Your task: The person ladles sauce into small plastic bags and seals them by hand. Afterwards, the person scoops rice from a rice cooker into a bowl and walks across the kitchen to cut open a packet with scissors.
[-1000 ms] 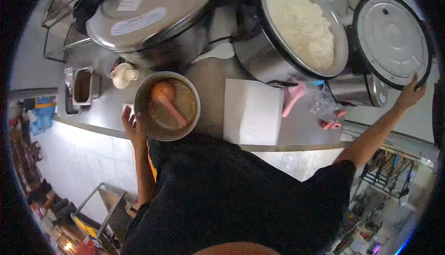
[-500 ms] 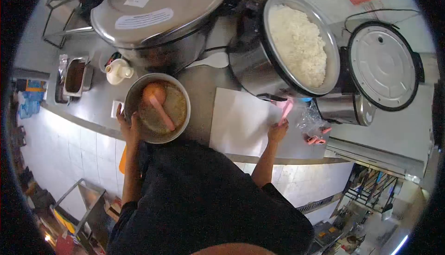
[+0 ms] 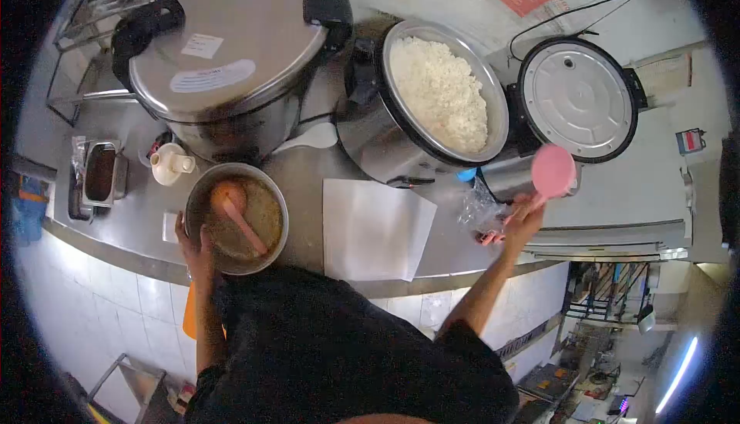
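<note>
At the left side of a round metal bowl (image 3: 281, 206), my left hand (image 3: 198, 250) grips the rim, thumb over the edge and fingers outside. Brownish liquid fills the bowl, and a pink ladle (image 3: 245, 225) lies in it with its round head at the far side. My right hand (image 3: 525, 218) is closed around the handle of a second pink ladle (image 3: 553, 171), held up over the counter's right end with its round head upward. Between my hands lies a white sheet of paper (image 3: 376, 230). An uncovered rice cooker (image 3: 370, 127) full of white rice (image 3: 441, 92) stands behind the paper.
A large lidded cooker (image 3: 231, 54) stands at the back left. Beside it are a cream jug-like container (image 3: 169, 163), a metal tray (image 3: 104, 173) and a white paddle (image 3: 312, 137). The raised round lid (image 3: 578, 100) and crumpled clear plastic (image 3: 479, 206) are on the right.
My right hand has moved right and lifted the pink ladle from beside the paper, turning its head upward. My left hand stays on the bowl. The camera view has shifted.
</note>
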`<state>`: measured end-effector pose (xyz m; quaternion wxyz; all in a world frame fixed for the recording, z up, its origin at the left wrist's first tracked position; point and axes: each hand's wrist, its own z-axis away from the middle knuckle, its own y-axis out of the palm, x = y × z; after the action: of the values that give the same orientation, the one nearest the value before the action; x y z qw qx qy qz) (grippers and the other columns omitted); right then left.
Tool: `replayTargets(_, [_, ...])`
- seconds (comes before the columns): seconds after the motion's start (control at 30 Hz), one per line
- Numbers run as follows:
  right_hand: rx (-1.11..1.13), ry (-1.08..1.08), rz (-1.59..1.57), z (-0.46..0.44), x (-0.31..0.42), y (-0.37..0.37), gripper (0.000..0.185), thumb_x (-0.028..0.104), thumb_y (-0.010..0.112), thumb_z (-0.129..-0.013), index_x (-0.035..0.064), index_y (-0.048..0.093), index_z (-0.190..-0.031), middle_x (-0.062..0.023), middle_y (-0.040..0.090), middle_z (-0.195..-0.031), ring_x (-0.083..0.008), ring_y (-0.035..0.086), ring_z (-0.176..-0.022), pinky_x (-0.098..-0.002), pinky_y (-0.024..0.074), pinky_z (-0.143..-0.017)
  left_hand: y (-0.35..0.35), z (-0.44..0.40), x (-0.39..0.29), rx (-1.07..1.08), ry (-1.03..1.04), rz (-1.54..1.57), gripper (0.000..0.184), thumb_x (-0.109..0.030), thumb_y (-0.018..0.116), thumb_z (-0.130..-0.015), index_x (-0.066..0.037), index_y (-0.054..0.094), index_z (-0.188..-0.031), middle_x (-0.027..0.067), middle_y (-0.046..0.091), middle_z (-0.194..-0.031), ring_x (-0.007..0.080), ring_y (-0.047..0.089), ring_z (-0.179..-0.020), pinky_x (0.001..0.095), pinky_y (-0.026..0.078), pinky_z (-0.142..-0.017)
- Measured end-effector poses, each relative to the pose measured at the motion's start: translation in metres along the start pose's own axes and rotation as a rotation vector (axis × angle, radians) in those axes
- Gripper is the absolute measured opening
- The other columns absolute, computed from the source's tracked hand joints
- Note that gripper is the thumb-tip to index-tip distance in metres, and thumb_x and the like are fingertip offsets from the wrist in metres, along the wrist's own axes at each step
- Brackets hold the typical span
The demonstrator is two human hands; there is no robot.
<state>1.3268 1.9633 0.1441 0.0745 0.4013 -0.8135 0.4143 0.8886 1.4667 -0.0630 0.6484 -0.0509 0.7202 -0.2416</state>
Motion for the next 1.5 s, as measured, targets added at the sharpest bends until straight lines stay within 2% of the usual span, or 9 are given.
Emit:
replayTargets(0.1, [0.106,-0.512,0.35,-0.099,0.056,0.019,0.025,0.022,0.048,-0.097,-0.0016,0.055,-0.1,-0.0187,0.062,-0.076,-0.0393,0.062,-0.068,-0.047,0.0486,-0.061,0.0,0.0,-0.009,0.021,0.077,-0.041,0.069,-0.023,0.065,-0.092,-0.001,0.03,-0.148,0.0228,0.043,-0.142,0.0347,0.044,-0.131,0.0433,0.036,-0.109])
replayTargets(0.23, [0.184,-0.418,0.821,-0.185,0.089,0.118,0.024,0.023,0.054,-0.093,0.0025,0.061,-0.083,-0.0186,0.066,-0.083,-0.0342,0.066,-0.077,-0.0465,0.053,-0.068,-0.008,0.005,-0.02,-0.023,0.068,0.011,0.071,-0.021,0.067,-0.091,-0.004,0.03,-0.149,0.0229,0.043,-0.142,0.0349,0.044,-0.13,0.0468,0.035,-0.109])
replayTargets(0.43, [0.356,-0.706,0.983,-0.273,-0.004,0.277,0.032,0.032,0.056,-0.09,0.0069,0.07,-0.077,-0.015,0.07,-0.083,-0.0333,0.07,-0.081,-0.0442,0.056,-0.068,-0.036,0.022,0.032,-0.077,-0.076,0.242,0.066,-0.024,0.066,-0.093,-0.011,0.033,-0.149,0.0199,0.047,-0.139,0.0309,0.048,-0.125,0.042,0.043,-0.1])
replayTargets(0.9, [1.036,-0.635,0.811,-0.179,0.123,0.186,0.043,0.034,0.067,-0.085,-0.0049,0.067,-0.102,-0.0275,0.065,-0.107,-0.0406,0.063,-0.105,-0.046,0.0496,-0.092,-0.013,0.023,-0.016,-0.215,-0.112,0.379,0.045,-0.019,0.062,-0.093,0.0,0.049,-0.132,0.0155,0.053,-0.131,0.0283,0.047,-0.121,0.0408,0.039,-0.103])
replayTargets(1.1, [1.252,-0.749,0.731,-0.158,0.16,0.134,0.058,0.045,0.067,-0.084,-0.0122,0.066,-0.092,-0.0337,0.064,-0.101,-0.0465,0.062,-0.1,-0.0478,0.0487,-0.088,-0.007,0.022,-0.035,-0.406,0.232,-0.018,0.037,-0.014,0.069,-0.086,0.001,0.053,-0.116,0.0167,0.055,-0.113,0.0335,0.05,-0.11,0.0426,0.039,-0.098])
replayTargets(1.23, [1.346,-0.609,0.389,-0.161,0.114,0.131,0.049,0.041,0.063,-0.09,-0.0068,0.066,-0.084,-0.0234,0.063,-0.067,-0.0343,0.063,-0.058,-0.0453,0.0521,-0.061,-0.013,0.02,-0.051,-0.319,0.236,-0.118,0.032,-0.01,0.069,-0.082,0.0,0.056,-0.109,0.0163,0.057,-0.107,0.0335,0.052,-0.106,0.043,0.04,-0.094])
replayTargets(1.27, [1.438,-0.645,0.471,-0.162,0.11,0.127,0.04,0.037,0.061,-0.092,-0.0024,0.066,-0.098,-0.0197,0.064,-0.067,-0.0304,0.063,-0.057,-0.0421,0.0515,-0.057,-0.016,0.02,-0.049,-0.258,0.226,-0.121,0.03,-0.01,0.07,-0.082,-0.001,0.057,-0.108,0.0149,0.059,-0.106,0.0329,0.053,-0.106,0.0434,0.04,-0.094])
replayTargets(1.4, [1.515,0.156,0.022,-0.153,0.086,0.106,0.034,0.04,0.056,-0.097,0.0105,0.061,-0.08,0.0004,0.047,-0.05,-0.009,0.034,-0.03,-0.0264,0.0251,-0.029,-0.027,0.01,-0.069,0.206,0.283,-0.347,0.021,-0.013,0.067,-0.081,-0.008,0.066,-0.101,0.0084,0.064,-0.107,0.0302,0.057,-0.107,0.044,0.042,-0.091])
replayTargets(1.5, [1.345,0.499,-0.176,-0.143,0.075,0.09,0.032,0.044,0.053,-0.098,0.0138,0.061,-0.093,0.0053,0.041,-0.05,-0.0063,0.03,-0.031,-0.0239,0.0226,-0.029,-0.007,0.0,-0.064,0.509,0.53,-0.502,0.018,-0.017,0.062,-0.084,-0.015,0.07,-0.099,0.0049,0.067,-0.107,0.0284,0.06,-0.105,0.043,0.044,-0.091])
